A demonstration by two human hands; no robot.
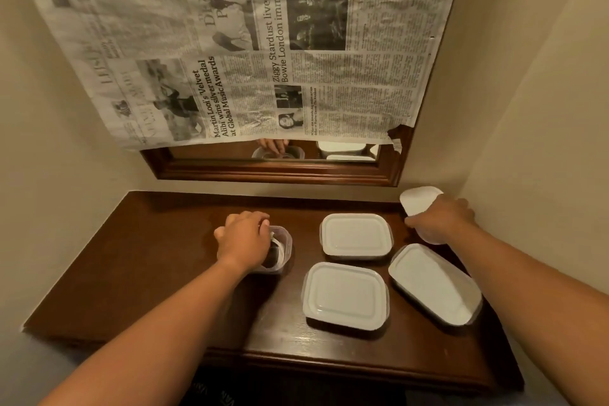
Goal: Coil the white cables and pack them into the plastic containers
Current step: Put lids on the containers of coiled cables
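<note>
A: Where is the white cable (279, 248) just now?

B: Coiled inside the open container (289, 242), left of the middle of the tabletop (148, 257) and nearer its back edge than its front. The left hand (244, 237) sits over it with the fingers bent down into the container onto the coil. Whether they pinch the cable or only press it flat, I cannot tell.

A: And the other one?

B: The right hand (441, 219) is at the back right corner, gripping a white lid (417, 199) by its near side.

A: How would you expect the cable to behave?

B: Light, soft and springy, I'd judge. The loops will likely want to open out and ride up over the rim, so the place to hold is across several loops at once, pressing on the bundle, not on a single strand.

A: And the container itself?

B: Thin clear plastic, probably light enough to skid on that polished wood. I'd steady it by a wall while the lid comes over. The lid looks thin and bendy, so take it by an edge and press it home at the corners.

A: Anything else there?

B: Three containers already lidded, near one another: one toward the back (356, 236), one toward the front edge (344, 295), and one skewed toward the right edge (435, 283)
</note>
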